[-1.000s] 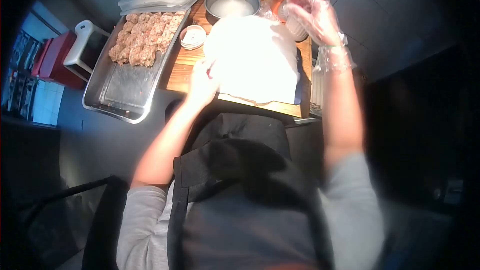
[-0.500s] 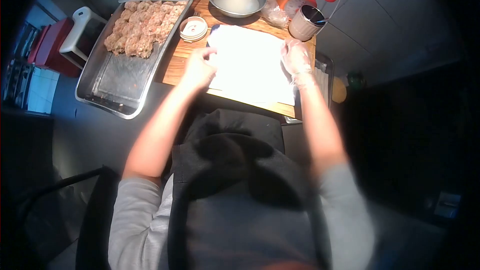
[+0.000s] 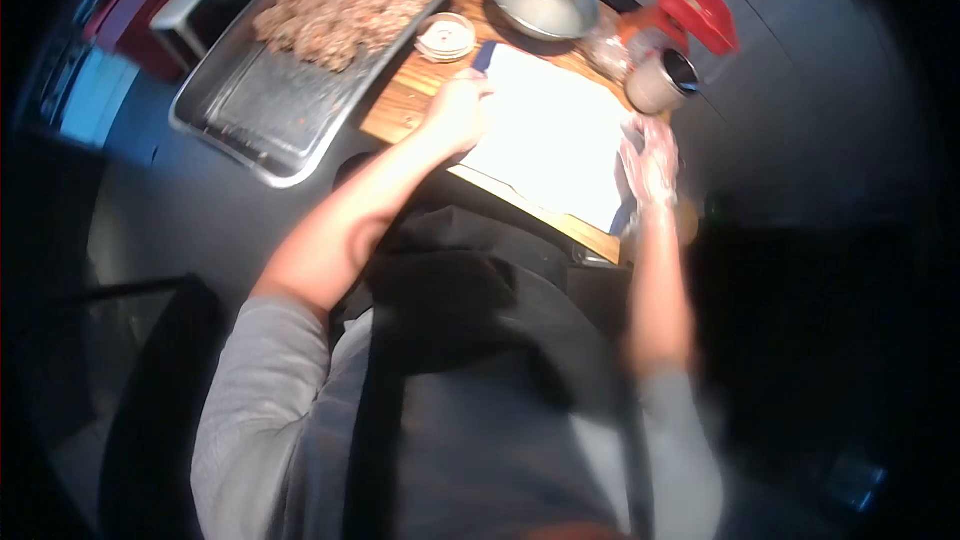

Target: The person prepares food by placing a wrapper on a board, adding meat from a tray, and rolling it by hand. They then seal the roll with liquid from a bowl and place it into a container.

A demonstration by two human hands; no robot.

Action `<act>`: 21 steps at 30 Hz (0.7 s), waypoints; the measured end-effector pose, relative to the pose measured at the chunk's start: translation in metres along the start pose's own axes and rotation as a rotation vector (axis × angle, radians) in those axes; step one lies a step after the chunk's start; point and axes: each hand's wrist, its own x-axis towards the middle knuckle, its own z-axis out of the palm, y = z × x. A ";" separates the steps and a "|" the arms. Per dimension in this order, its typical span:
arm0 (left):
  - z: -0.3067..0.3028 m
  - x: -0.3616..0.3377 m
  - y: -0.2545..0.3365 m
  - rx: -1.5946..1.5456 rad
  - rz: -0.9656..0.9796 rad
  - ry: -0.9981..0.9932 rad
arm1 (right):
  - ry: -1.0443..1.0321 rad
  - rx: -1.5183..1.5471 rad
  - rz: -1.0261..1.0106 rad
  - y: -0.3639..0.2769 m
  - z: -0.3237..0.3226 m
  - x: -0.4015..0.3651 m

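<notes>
A bright, overexposed white sheet with dark blue showing at its corners lies flat on the wooden board; glare hides whether it is cloth or paper. My left hand, bare, is at the sheet's left edge with its fingers curled closed on that edge. At the right edge is my right hand in a clear plastic glove, fingers apart and resting against the side of the sheet. Just beyond my left hand stands a small stack of round white lids.
A metal tray at the left holds raw minced-meat balls in its far part. At the back are a metal bowl of whitish liquid, a red kitchen scale and a cup. The wooden board's near edge faces me.
The view has turned, so the board and tray appear tilted and shifted right. My right hand's fingers have spread more along the sheet's edge. My left hand stays at the left edge.
</notes>
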 end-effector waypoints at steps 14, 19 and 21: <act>0.001 -0.009 -0.022 0.071 -0.045 -0.039 | -0.404 0.286 -0.680 -0.288 0.058 0.132; -0.007 -0.007 -0.024 -0.124 -0.018 -0.148 | -0.552 -0.165 -0.707 -0.353 0.137 0.153; -0.012 -0.011 -0.020 -0.207 -0.023 -0.116 | -0.427 -0.169 -0.723 -0.357 0.147 0.148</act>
